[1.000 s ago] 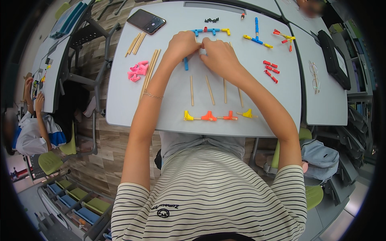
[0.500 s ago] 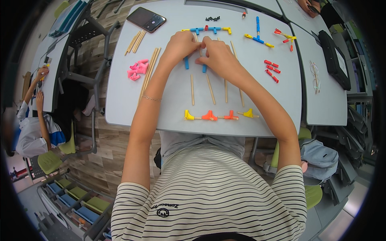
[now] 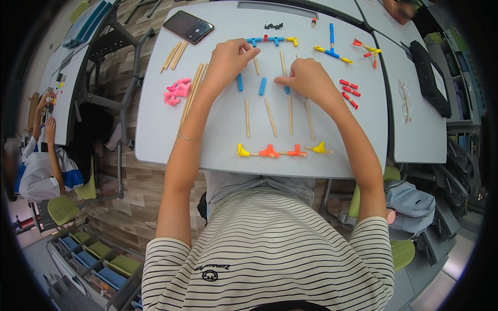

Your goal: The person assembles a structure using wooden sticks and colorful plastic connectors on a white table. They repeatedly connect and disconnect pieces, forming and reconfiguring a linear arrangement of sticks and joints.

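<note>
Head view: blue tube (image 3: 287, 90) partly under right hand (image 3: 309, 80), stick (image 3: 257, 66) partly under left hand (image 3: 233, 58) (either grip: cannot tell).

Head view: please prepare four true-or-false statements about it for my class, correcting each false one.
1. The pink connectors lie left of the red pieces. True.
2. The left hand is nearer the phone than the right hand is. True.
3. The eyeglasses lie beside the phone. False: the eyeglasses lie on the right-hand table.
4. The tube nearest the right hand is red. False: the nearest is a blue tube.
</note>
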Demonstrator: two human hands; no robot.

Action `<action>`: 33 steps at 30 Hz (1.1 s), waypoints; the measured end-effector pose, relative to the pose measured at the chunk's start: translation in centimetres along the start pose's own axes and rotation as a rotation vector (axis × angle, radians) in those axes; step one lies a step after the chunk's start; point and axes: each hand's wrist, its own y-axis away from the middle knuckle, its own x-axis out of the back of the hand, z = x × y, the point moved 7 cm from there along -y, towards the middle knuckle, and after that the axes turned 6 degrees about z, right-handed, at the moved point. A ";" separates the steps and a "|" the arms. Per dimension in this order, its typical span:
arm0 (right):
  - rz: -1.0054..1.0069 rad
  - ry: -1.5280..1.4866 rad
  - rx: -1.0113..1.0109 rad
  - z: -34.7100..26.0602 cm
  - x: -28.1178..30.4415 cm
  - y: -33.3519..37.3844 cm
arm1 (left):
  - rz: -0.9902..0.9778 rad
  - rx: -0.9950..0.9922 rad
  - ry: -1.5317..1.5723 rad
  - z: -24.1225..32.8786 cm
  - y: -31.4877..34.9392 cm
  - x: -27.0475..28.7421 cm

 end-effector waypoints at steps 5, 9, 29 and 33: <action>-0.188 -0.085 -0.106 0.3 -0.3 -0.1 | 0.023 0.001 0.119 0.4 -0.1 -0.2; -0.109 -0.568 -0.111 0.6 1.1 1.0 | -0.103 0.167 0.404 1.6 0.6 -1.2; -0.382 -1.387 -0.064 -1.1 -0.9 1.7 | -0.149 0.132 0.904 2.7 0.8 -2.1; -0.031 -0.947 -0.120 1.6 0.4 1.4 | -0.129 0.150 0.619 2.2 0.2 -2.6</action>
